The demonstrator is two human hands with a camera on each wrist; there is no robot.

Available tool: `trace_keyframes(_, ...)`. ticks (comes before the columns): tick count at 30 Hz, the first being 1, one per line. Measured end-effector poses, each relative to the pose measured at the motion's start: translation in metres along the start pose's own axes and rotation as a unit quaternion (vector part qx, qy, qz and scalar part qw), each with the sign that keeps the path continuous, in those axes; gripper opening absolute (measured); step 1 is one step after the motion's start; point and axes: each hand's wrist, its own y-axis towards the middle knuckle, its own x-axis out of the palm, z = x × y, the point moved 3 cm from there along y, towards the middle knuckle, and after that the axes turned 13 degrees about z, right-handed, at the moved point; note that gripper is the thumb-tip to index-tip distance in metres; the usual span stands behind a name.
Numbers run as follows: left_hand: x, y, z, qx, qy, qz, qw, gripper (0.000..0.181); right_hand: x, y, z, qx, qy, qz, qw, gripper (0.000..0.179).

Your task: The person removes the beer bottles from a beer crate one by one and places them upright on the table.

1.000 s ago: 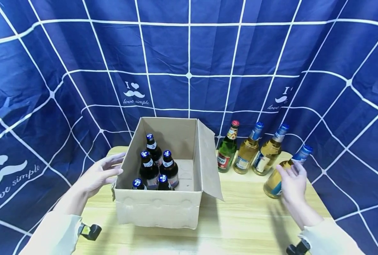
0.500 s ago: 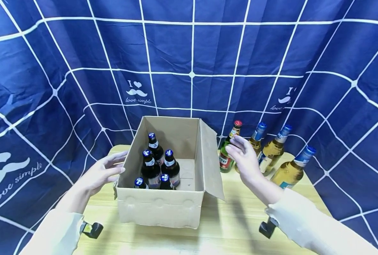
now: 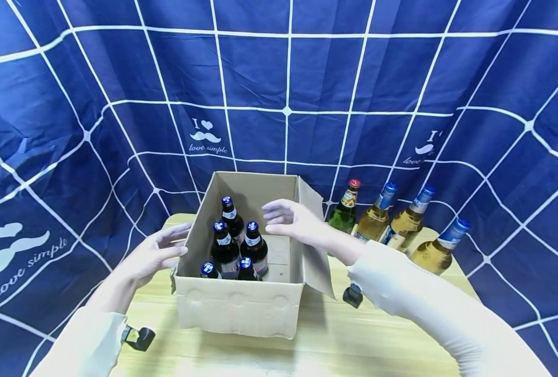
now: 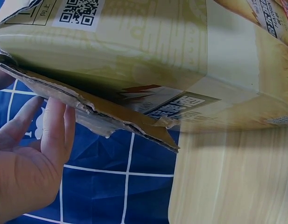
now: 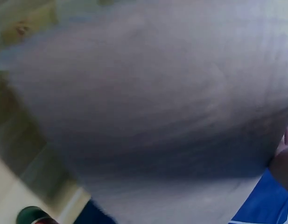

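An open cardboard box (image 3: 238,306) stands on the table, holding several dark bottles (image 3: 224,252) with blue caps, mostly at its left and near side. My left hand (image 3: 154,256) rests fingertips against the box's left side; in the left wrist view, its straight fingers meet a torn cardboard flap (image 4: 94,105). Over the right part of the box, my right hand (image 3: 295,222) reaches in from the right, fingers loosely extended and holding nothing. In the right wrist view, the box's blurred right flap (image 5: 148,93) fills most of the picture, and only a bit of that hand shows.
Right of the box, a green bottle (image 3: 343,215) with a red cap stands beside blue-topped golden bottles (image 3: 372,224), partly behind the right arm. The box's right flap (image 3: 317,267) hangs outward. A blue curtain (image 3: 288,78) with white lines surrounds the wooden table (image 3: 241,356).
My right hand has swung left from the rightmost golden bottle, past the green bottle, to above the box. That bottle stays standing on the table. The left hand has held its place.
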Motion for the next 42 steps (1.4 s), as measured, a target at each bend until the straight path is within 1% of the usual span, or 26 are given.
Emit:
trace_keyframes(4,0.001,0.001,0.0,0.001,-0.001,0.0,1.0,0.063,0.014,0.009,0.002,0.0,0.009,-0.078,0.9969,0.046)
trace_keyframes(6,0.0,0.0,0.0,0.001,0.002,0.003,1.0,0.063,0.021,0.012,0.003,0.007,-0.003,-0.117,0.9931,0.046)
trace_keyframes(8,0.0,0.0,0.0,-0.001,0.008,0.006,0.9999,0.063,0.027,0.015,0.005,0.01,-0.028,-0.155,0.9875,0.046)
trace_keyframes(11,0.0,0.0,0.0,-0.004,0.015,0.008,0.9998,0.063,0.037,0.016,0.008,0.014,-0.066,-0.209,0.9756,0.046)
trace_keyframes(14,0.001,0.0,-0.001,-0.004,0.013,0.007,0.9999,0.063,0.048,0.014,0.013,0.022,-0.104,-0.259,0.96,0.046)
trace_keyframes(17,0.001,0.0,-0.001,-0.001,0.003,0.002,1.0,0.063,0.058,0.012,0.017,0.026,-0.146,-0.292,0.9448,0.046)
trace_keyframes(20,0.002,0.0,-0.001,0.0,-0.003,0.0,1.0,0.062,0.066,0.011,0.022,0.011,-0.193,-0.305,0.9325,0.048)
trace_keyframes(22,0.002,0.0,-0.001,0.001,-0.003,0.0,1.0,0.062,0.068,0.01,0.024,-0.001,-0.219,-0.306,0.9267,0.048)
trace_keyframes(26,0.001,0.0,0.0,0.003,-0.001,0.003,1.0,0.062,0.071,0.011,0.025,-0.023,-0.255,-0.302,0.9183,0.047)
trace_keyframes(33,0.0,0.0,0.0,0.002,0.003,-0.001,1.0,0.062,0.074,0.013,0.02,-0.097,-0.322,-0.279,0.8995,0.038)
trace_keyframes(35,0.0,0.0,-0.001,0.0,0.007,-0.002,1.0,0.062,0.074,0.013,0.02,-0.107,-0.329,-0.274,0.8974,0.035)
trace_keyframes(38,0.0,0.001,-0.001,-0.001,0.017,0.003,0.9999,0.063,0.074,0.012,0.02,-0.118,-0.325,-0.275,0.8971,0.031)
trace_keyframes(42,0.0,0.001,-0.002,-0.002,0.033,0.011,0.9994,0.062,0.073,0.01,0.02,-0.131,-0.323,-0.285,0.8927,0.03)
